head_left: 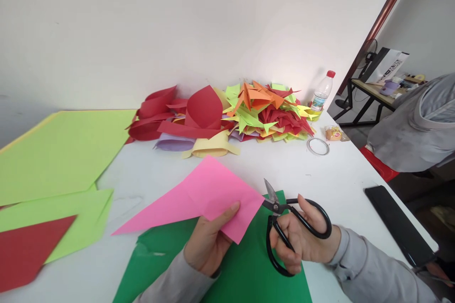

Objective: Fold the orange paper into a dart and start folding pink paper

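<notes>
My left hand (208, 241) pinches a folded pink paper sheet (199, 196) by its lower edge, thumb on top, holding it over a green sheet (245, 270) on the white table (149, 175). My right hand (302, 239) grips black-handled scissors (289, 227) with fingers through the loops. The scissor blades are open and their lower blade meets the pink paper's right corner.
A pile of folded coloured paper (263, 111) and curled red, yellow and purple sheets (185, 123) lie at the back. Lime and red sheets (57, 161) are at left. A tape roll (318, 146), water bottle (322, 91), black phone (400, 225) and a seated person's grey-clothed back (412, 132) are at right.
</notes>
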A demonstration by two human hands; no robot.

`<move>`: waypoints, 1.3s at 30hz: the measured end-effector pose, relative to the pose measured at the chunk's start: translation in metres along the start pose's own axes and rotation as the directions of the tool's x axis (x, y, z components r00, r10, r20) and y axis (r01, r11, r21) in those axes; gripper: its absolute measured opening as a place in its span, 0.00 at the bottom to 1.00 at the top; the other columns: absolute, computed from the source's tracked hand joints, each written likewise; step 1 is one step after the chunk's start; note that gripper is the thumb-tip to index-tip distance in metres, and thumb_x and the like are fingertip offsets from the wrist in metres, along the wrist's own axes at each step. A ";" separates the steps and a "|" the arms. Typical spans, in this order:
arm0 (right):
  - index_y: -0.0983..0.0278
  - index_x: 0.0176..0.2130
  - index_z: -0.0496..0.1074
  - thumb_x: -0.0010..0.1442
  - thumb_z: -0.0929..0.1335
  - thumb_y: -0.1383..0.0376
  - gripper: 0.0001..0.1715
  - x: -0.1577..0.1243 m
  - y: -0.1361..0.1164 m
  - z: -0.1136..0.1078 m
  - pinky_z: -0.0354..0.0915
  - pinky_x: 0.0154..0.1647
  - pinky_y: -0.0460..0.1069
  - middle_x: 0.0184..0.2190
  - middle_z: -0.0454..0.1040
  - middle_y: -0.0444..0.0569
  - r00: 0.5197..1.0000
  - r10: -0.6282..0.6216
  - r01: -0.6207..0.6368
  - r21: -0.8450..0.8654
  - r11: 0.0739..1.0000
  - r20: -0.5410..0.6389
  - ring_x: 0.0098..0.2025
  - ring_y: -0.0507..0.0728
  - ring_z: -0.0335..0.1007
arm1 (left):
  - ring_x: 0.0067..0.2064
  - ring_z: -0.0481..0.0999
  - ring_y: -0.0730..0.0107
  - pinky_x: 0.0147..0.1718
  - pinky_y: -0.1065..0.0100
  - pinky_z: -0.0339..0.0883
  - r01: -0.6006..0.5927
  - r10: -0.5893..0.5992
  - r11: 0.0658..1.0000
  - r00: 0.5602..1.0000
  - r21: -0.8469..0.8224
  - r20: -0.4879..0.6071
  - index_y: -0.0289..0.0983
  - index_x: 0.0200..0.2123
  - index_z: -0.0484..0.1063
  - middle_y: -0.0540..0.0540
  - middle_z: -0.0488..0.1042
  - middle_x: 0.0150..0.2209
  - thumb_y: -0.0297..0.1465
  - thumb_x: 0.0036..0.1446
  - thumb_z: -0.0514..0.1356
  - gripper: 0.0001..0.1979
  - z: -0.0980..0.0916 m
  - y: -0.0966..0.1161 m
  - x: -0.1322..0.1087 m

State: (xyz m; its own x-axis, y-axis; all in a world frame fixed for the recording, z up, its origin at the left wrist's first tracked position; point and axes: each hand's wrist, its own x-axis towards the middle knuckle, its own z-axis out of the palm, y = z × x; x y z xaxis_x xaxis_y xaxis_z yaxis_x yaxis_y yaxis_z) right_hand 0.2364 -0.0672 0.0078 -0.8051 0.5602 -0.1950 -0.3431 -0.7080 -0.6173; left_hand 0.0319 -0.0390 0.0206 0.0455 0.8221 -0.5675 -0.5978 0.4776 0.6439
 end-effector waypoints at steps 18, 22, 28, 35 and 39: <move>0.75 0.40 0.70 0.55 0.44 0.31 0.57 0.003 0.002 0.000 0.56 0.23 0.49 0.20 0.67 0.47 1.000 0.003 -0.005 0.045 0.999 0.028 0.18 0.52 0.61 | 0.31 0.79 0.65 0.27 0.71 0.75 -0.040 0.039 0.999 0.998 0.018 0.051 0.35 0.33 0.76 0.47 0.80 0.30 0.21 0.46 0.67 0.09 -0.004 -0.013 -0.001; 0.75 0.41 0.70 0.55 0.45 0.31 0.56 0.002 0.002 -0.001 0.57 0.23 0.49 0.20 0.67 0.47 1.000 -0.005 0.003 0.047 0.999 0.028 0.19 0.52 0.61 | 0.30 0.79 0.65 0.26 0.70 0.76 0.016 -0.016 1.000 1.000 0.015 0.026 0.35 0.35 0.75 0.47 0.79 0.30 0.20 0.45 0.67 0.12 -0.006 -0.011 0.003; 0.75 0.42 0.70 0.55 0.45 0.31 0.56 0.001 0.002 -0.001 0.57 0.23 0.49 0.20 0.67 0.47 0.999 -0.022 0.020 0.048 0.999 0.039 0.18 0.52 0.61 | 0.29 0.79 0.67 0.29 0.70 0.77 0.009 -0.009 1.000 0.999 -0.011 0.044 0.35 0.35 0.74 0.48 0.79 0.31 0.18 0.49 0.65 0.10 -0.003 -0.006 -0.002; 0.75 0.42 0.70 0.55 0.45 0.31 0.56 0.000 -0.001 -0.001 0.56 0.23 0.48 0.20 0.67 0.47 0.999 -0.021 0.019 0.041 0.999 0.040 0.19 0.52 0.61 | 0.28 0.79 0.67 0.26 0.70 0.77 0.016 -0.016 0.999 1.000 -0.039 0.002 0.35 0.33 0.74 0.48 0.79 0.29 0.17 0.48 0.64 0.10 -0.001 -0.003 0.001; 0.76 0.42 0.70 0.56 0.44 0.32 0.57 0.000 -0.001 0.000 0.57 0.24 0.49 0.20 0.67 0.48 0.999 -0.003 0.002 0.037 0.999 0.050 0.19 0.52 0.62 | 0.29 0.78 0.67 0.27 0.70 0.76 0.009 -0.009 1.000 1.000 -0.015 0.020 0.34 0.32 0.75 0.48 0.80 0.30 0.19 0.44 0.69 0.11 -0.002 -0.007 0.000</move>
State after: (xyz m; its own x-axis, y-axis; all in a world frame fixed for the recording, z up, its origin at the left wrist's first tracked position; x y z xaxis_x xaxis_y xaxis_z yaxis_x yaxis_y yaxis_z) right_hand 0.2366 -0.0665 0.0079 -0.8269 0.5406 -0.1550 -0.3618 -0.7224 -0.5893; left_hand 0.0349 -0.0428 0.0146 0.0670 0.8241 -0.5625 -0.6092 0.4803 0.6310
